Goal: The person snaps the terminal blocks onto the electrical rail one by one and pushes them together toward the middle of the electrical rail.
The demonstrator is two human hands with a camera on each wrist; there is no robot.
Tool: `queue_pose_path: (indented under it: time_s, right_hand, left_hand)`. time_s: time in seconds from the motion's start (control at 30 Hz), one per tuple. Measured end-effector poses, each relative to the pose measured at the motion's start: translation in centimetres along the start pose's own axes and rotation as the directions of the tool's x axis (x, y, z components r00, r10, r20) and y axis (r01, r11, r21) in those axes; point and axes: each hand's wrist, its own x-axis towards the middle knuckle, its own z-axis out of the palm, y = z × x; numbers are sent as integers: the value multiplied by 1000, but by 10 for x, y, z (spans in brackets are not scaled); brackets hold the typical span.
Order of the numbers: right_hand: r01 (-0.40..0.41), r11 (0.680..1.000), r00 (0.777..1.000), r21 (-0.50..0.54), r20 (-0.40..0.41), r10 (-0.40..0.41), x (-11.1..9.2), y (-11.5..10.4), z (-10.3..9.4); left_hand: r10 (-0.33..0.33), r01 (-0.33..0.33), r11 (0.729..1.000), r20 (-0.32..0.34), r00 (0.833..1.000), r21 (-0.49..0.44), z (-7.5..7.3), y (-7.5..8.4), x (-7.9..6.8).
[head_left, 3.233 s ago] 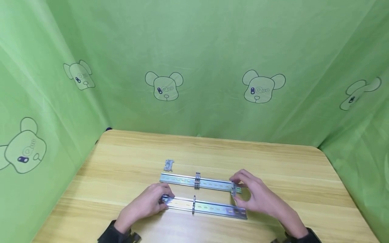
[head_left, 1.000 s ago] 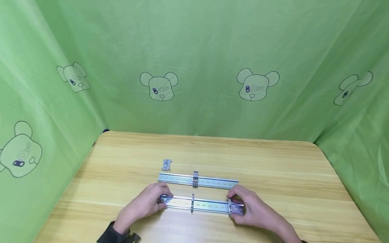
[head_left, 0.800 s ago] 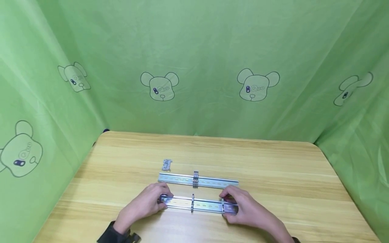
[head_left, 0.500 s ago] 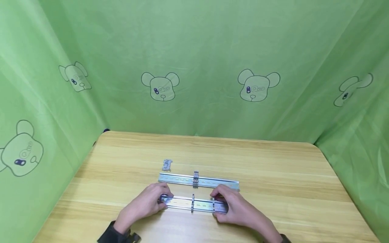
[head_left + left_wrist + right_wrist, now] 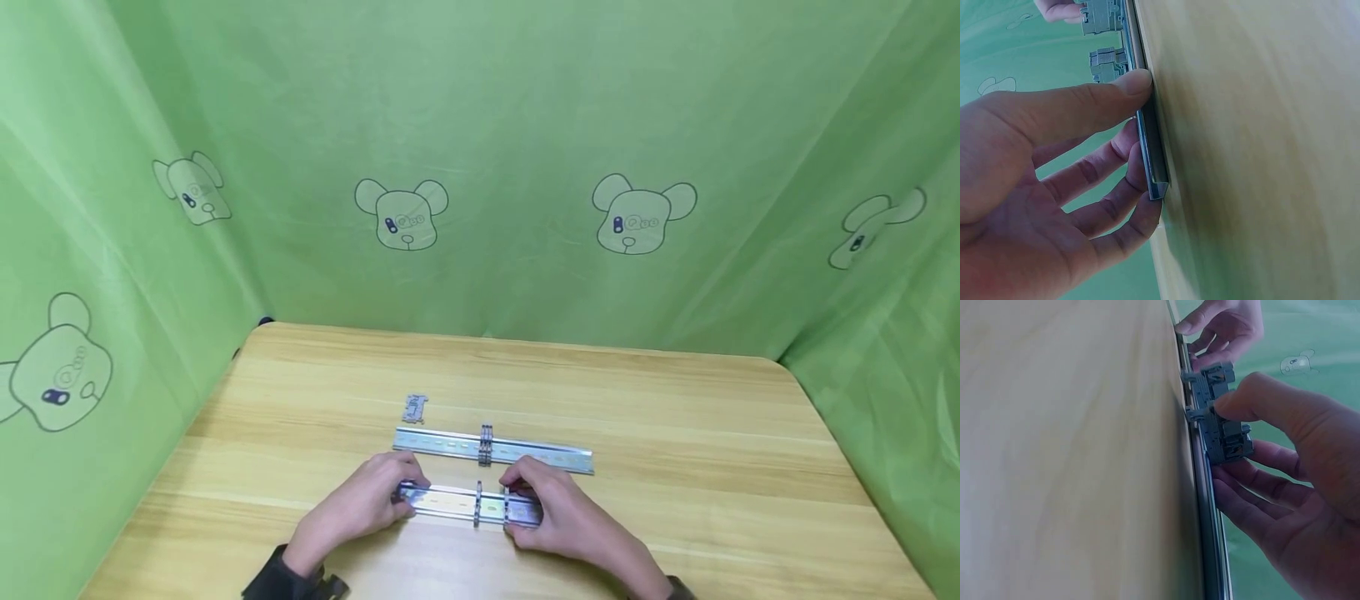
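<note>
In the head view, my left hand (image 5: 366, 497) grips the left end of the nearer slotted metal DIN rail (image 5: 442, 500); its thumb lies on one edge and its fingers on the other, as the left wrist view shows. One grey terminal block (image 5: 477, 505) stands across this rail near its middle. Just right of it, my right hand (image 5: 562, 512) pinches a second grey terminal block (image 5: 1230, 439) between thumb and fingers, seated on the rail. A narrow gap separates the two blocks. The rail's right end is hidden under my right hand.
Behind lies a second DIN rail (image 5: 442, 442) with several terminal blocks (image 5: 486, 445) grouped at its middle. A loose grey terminal block (image 5: 414, 408) lies flat beyond its left end. The wooden table (image 5: 675, 400) is bordered by green curtains (image 5: 510, 275).
My right hand has brought its terminal block from the farther rail's right end to the nearer rail, then slid it left along the rail towards the standing block. My left hand has stayed put.
</note>
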Motion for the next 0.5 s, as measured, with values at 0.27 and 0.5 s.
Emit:
queue_pose_path:
  time_s: [0.27, 0.5]
  right_hand:
    - [18, 1000, 1000, 8, 4, -18, 5, -3, 5]
    - [-7, 1000, 1000, 19, 20, 6, 10, -5, 8]
  left_hand:
    - [3, -3, 1000, -3, 1000, 4, 0, -1, 0]
    - [-3, 3, 1000, 4, 1000, 5, 0, -1, 0]
